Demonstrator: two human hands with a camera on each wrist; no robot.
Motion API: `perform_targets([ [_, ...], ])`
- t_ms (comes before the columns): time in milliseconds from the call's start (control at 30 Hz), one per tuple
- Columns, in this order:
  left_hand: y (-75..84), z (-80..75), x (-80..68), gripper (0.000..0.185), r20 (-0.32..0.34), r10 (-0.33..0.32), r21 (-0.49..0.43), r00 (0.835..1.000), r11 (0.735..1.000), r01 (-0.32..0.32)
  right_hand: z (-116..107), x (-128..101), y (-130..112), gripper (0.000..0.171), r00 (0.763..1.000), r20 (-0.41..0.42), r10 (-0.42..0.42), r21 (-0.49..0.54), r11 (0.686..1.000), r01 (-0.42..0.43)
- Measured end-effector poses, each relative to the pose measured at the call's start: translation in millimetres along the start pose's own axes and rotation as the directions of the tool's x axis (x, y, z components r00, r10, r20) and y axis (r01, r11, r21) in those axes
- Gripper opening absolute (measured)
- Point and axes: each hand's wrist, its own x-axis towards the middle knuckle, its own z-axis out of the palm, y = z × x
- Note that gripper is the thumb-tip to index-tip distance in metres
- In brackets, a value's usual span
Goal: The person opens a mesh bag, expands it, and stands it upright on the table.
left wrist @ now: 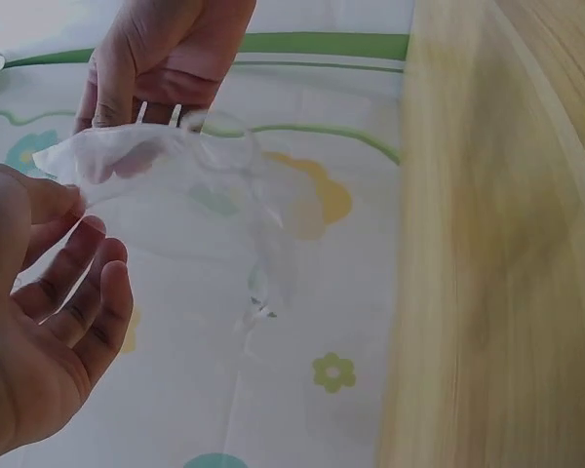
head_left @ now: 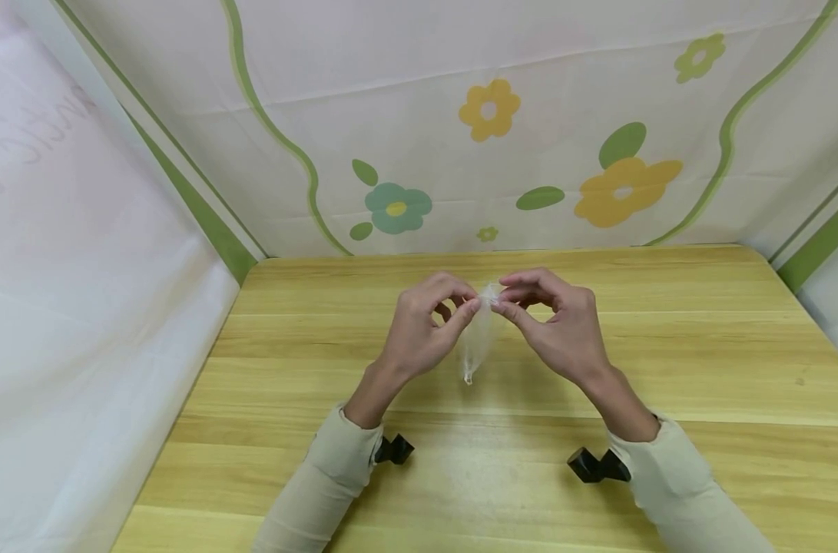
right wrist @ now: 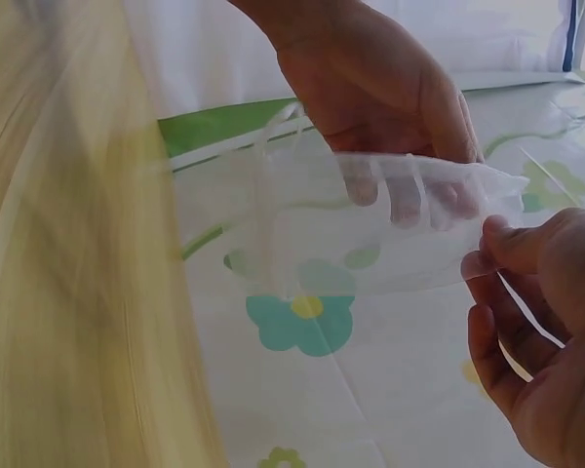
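Note:
A small sheer white mesh pouch [head_left: 478, 338] with thin ribbon drawstrings hangs above the wooden table [head_left: 667, 369]. My left hand [head_left: 425, 326] pinches the pouch's top edge from the left, and my right hand [head_left: 553, 322] pinches the same edge from the right. In the left wrist view the pouch [left wrist: 190, 195] stretches between my left hand [left wrist: 49, 312] and my right hand [left wrist: 161, 58]. The right wrist view shows the pouch [right wrist: 370, 219] see-through, with the left hand [right wrist: 370, 88] behind it and the right hand [right wrist: 541, 322] at its corner.
A flowered cloth backdrop [head_left: 488, 130] rises behind the table, and white cloth walls [head_left: 66, 269] close in the left and right sides. Two black wrist mounts [head_left: 393, 449] sit at my cuffs.

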Motion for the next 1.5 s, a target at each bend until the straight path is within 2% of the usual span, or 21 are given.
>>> perform_targets([
  [267, -1.3, -3.2, 0.1, 0.006, -0.013, 0.034, 0.071, 0.999, 0.997, -0.033, -4.1, 2.2, -0.2, 0.031, 0.999, 0.014, -0.039, -0.044, 0.998, 0.039],
  [467, -1.9, -4.3, 0.4, 0.004, 0.003, 0.048, 0.062, 0.999, 0.997, -0.048, -4.9, 1.2, -1.1, 0.031, 1.0, 0.023, -0.02, -0.075, 0.997, 0.022],
  [733, -0.4, -1.4, 0.9, 0.01, 0.014, 0.021, -0.002, 1.0, 1.0, -0.021, -3.8, -0.1, -2.0, 0.028, 0.998, 0.044, 0.034, -0.05, 0.998, -0.032],
  [967, 0.3, -1.2, 0.3, 0.007, 0.002, -0.004, 0.016, 1.0, 1.0, 0.004, -4.3, 0.0, -2.5, 0.027, 0.996, 0.067, 0.058, -0.021, 0.998, -0.057],
  [1300, 1.7, -2.3, 0.4, 0.006, -0.008, -0.012, 0.03, 1.0, 0.999, 0.012, -5.0, 0.4, -2.4, 0.029, 1.0, 0.007, 0.029, -0.019, 0.999, -0.029],
  [1500, 2.1, -2.3, 0.7, 0.004, -0.018, -0.03, 0.027, 0.999, 0.999, 0.03, -4.8, 0.1, -2.9, 0.028, 0.996, 0.049, 0.071, -0.011, 0.997, -0.07],
])
